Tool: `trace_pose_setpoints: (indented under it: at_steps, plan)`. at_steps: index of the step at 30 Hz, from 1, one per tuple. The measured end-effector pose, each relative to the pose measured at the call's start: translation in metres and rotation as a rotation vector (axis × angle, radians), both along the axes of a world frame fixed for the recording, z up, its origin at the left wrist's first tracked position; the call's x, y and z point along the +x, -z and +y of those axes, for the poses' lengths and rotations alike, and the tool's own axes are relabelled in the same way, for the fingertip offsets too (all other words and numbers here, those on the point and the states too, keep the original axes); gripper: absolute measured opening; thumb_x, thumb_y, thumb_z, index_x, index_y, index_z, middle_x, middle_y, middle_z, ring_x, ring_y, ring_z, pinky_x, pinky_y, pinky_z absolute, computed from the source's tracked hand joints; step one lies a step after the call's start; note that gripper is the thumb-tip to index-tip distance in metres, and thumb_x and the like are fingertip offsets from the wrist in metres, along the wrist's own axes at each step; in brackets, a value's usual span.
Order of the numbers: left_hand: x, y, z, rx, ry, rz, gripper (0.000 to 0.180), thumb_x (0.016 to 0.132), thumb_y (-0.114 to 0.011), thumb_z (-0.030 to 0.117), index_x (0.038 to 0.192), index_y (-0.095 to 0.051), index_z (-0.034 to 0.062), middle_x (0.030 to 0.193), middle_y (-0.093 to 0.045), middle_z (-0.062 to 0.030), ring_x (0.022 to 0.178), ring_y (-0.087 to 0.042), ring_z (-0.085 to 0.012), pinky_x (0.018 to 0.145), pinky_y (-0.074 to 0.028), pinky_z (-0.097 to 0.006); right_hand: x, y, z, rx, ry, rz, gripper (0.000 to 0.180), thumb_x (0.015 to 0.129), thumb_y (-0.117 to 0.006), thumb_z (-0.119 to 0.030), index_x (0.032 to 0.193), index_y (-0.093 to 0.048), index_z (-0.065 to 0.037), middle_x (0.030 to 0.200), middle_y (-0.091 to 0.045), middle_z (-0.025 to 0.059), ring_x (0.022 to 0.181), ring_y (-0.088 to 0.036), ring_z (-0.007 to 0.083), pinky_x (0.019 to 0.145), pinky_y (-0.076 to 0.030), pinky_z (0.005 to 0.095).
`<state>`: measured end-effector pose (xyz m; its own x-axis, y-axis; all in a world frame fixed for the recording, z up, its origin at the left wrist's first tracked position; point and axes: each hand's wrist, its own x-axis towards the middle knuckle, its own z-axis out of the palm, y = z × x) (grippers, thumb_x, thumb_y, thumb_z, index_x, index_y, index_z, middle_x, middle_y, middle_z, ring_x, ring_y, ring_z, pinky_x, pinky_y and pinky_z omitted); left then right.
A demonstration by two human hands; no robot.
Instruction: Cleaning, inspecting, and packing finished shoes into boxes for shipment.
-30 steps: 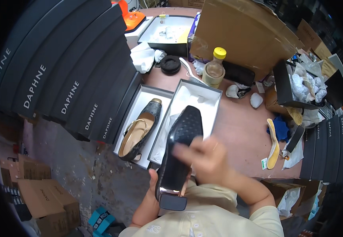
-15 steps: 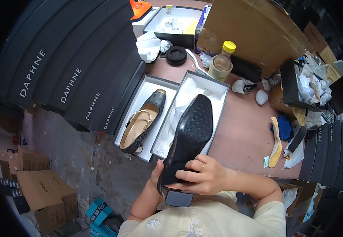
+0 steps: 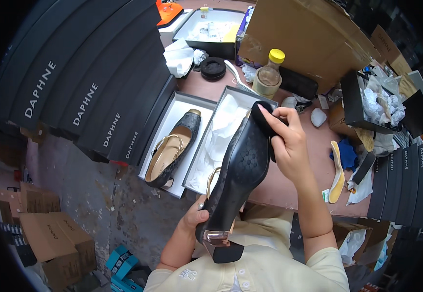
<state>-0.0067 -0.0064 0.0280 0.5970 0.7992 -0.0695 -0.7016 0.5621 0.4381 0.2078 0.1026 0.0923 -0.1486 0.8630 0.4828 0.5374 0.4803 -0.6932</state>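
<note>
A dark high-heeled shoe (image 3: 240, 177) is held sole up over the front edge of the table, its toe pointing away from me. My left hand (image 3: 194, 214) is closed around its side near the heel, with the thumb showing. At the toe, my right hand (image 3: 289, 141) grips a soft black pad or cloth (image 3: 261, 114) and presses it against the sole's front edge. A matching shoe (image 3: 175, 146) lies upright in a shallow white-lined tray (image 3: 190, 102) to the left. Beside it stands an open shoebox (image 3: 231, 92) with white tissue paper, partly hidden behind the held shoe.
Stacked dark shoeboxes (image 3: 89, 82) rise at the left. Behind the open box are a round black tin (image 3: 213, 68), a white-handled brush (image 3: 235, 73) and a yellow-capped bottle (image 3: 268, 78). A yellow insole (image 3: 337, 173) and a box of crumpled paper (image 3: 367, 109) lie on the right.
My right hand has moved from the heel end up to the toe, taking the black pad or cloth along the sole. The shoe has tilted, showing more of its side and gold strap.
</note>
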Motion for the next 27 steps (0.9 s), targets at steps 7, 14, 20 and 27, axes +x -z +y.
trace_pose_setpoints:
  at_steps: [7, 14, 20, 27]
  plan:
    - [-0.012, -0.003, 0.001, -0.001, -0.160, 0.073, 0.083, 0.076, -0.066, 0.048, 0.128, -0.037, -0.0086, 0.111, -0.055, -0.0220, 0.084, -0.065, -0.0267, 0.068, -0.056, -0.034, -0.029, -0.004, -0.062, 0.296, -0.307, -0.257, 0.046, 0.061, -0.063, -0.005, 0.105, -0.070, -0.016, 0.092, -0.051, 0.0054, 0.072, -0.049, 0.0199, 0.061, -0.043, 0.0299]
    - [-0.013, -0.008, 0.012, 0.189, -0.346, 0.321, 0.080, 0.081, -0.056, 0.057, 0.130, -0.038, -0.0045, 0.114, -0.053, -0.0186, 0.101, -0.058, -0.0246, 0.084, -0.051, -0.033, -0.027, 0.016, -0.071, -0.395, -0.794, 0.227, 0.047, 0.063, -0.047, 0.006, 0.102, -0.071, -0.008, 0.091, -0.052, 0.0077, 0.081, -0.051, 0.0209, 0.074, -0.044, 0.0279]
    - [-0.011, -0.015, 0.025, 0.271, -0.548, 0.592, 0.062, 0.088, -0.058, 0.042, 0.123, -0.044, -0.0069, 0.108, -0.058, -0.0175, 0.078, -0.065, -0.0203, 0.069, -0.055, -0.031, 0.001, 0.007, -0.092, -0.853, -0.030, 1.113, 0.058, 0.061, -0.046, -0.010, 0.114, -0.053, 0.013, 0.104, -0.055, 0.0141, 0.103, -0.053, 0.0201, 0.090, -0.043, 0.0278]
    - [0.001, -0.016, 0.027, 0.309, -0.601, 0.662, 0.051, 0.089, -0.056, 0.034, 0.117, -0.049, -0.0079, 0.104, -0.061, -0.0167, 0.075, -0.065, -0.0191, 0.067, -0.055, -0.030, -0.011, -0.015, -0.100, 0.097, -0.218, -0.034, 0.041, 0.062, -0.052, 0.001, 0.099, -0.069, -0.002, 0.105, -0.053, 0.0173, 0.087, -0.056, 0.0287, 0.074, -0.047, 0.0324]
